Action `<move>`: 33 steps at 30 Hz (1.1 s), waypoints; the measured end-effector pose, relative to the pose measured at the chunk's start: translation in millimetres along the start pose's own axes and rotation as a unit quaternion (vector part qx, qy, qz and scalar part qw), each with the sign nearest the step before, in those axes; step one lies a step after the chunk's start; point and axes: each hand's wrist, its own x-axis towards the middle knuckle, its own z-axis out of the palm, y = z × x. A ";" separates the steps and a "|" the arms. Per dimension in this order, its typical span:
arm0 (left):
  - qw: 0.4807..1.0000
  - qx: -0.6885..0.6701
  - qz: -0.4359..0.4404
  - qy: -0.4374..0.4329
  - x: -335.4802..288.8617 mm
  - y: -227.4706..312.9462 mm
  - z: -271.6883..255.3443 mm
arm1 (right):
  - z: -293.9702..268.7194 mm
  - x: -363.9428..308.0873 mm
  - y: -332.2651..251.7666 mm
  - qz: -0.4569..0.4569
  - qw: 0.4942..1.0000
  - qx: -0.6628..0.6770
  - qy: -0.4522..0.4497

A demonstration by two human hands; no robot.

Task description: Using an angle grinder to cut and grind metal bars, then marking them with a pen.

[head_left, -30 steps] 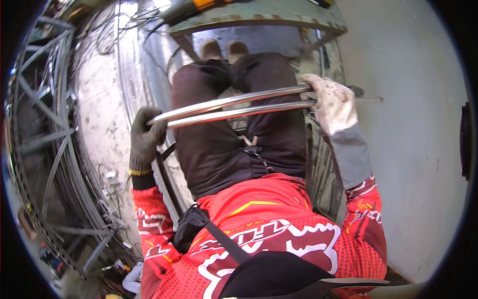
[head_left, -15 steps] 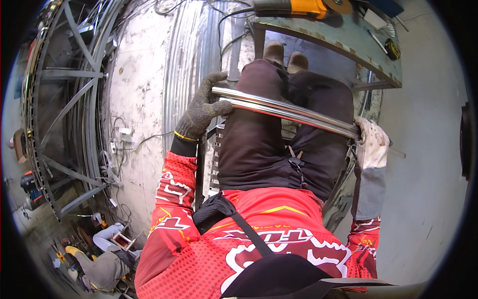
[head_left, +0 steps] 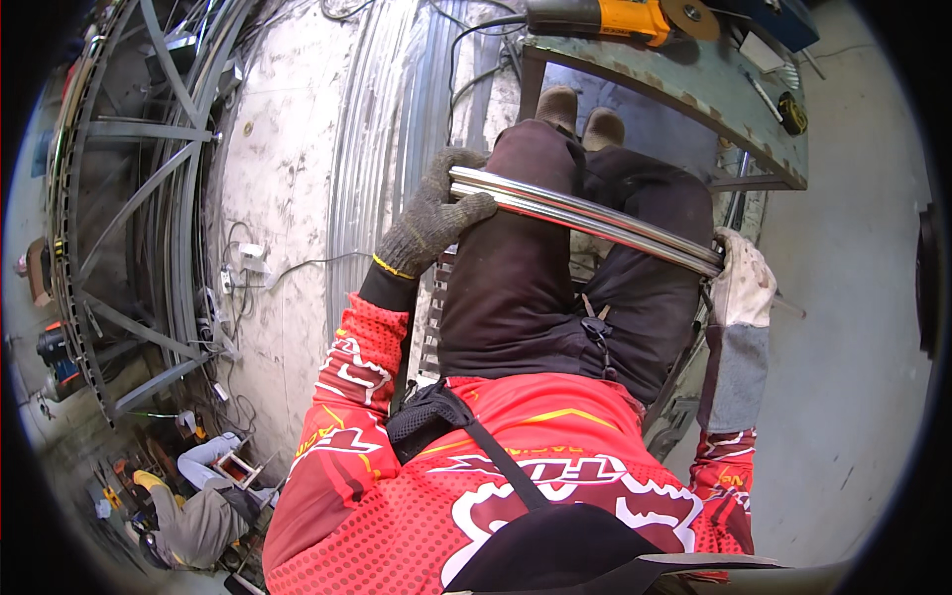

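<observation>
A bundle of shiny metal tubes (head_left: pixel 595 222) lies slantwise across my thighs, its left end a little higher in the view than its right. My left hand (head_left: pixel 431 213), in a dark grey knit glove, is closed around the left ends, thumb on the near side and fingers on the far side. My right hand (head_left: pixel 742 276), in a whitish work glove with a grey cuff, is closed around the right ends. Its fingertips are partly hidden.
Ahead stands a worn metal table (head_left: pixel 674 79) bearing an orange-and-black angle grinder (head_left: pixel 615 18) and a tape measure (head_left: pixel 791 113). Long metal profiles (head_left: pixel 372 139) lie on the floor to the left, beside a steel rack (head_left: pixel 149 131) and cables. Another person (head_left: pixel 193 521) is at the lower left.
My left hand and the tubes' left end have shifted slightly to the right. The left fingers have closed further over the ends. The right hand keeps its grip, and the view has shifted slightly.
</observation>
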 end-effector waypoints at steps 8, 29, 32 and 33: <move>0.998 -0.055 -0.026 -0.018 -4.5 -4.8 1.6 | -16.4 -14.3 34.7 0.018 0.998 -0.030 -0.057; 0.972 -0.227 -0.056 -0.015 2.2 -24.8 -13.7 | -15.9 -11.2 34.2 -0.039 0.997 0.068 -0.009; 0.986 -0.161 -0.036 0.029 6.7 -27.4 2.1 | -15.5 -7.6 30.7 -0.050 0.997 0.062 -0.005; 0.986 -0.160 -0.036 0.029 7.9 -30.7 8.3 | -15.4 -6.5 29.0 -0.064 0.996 0.056 0.000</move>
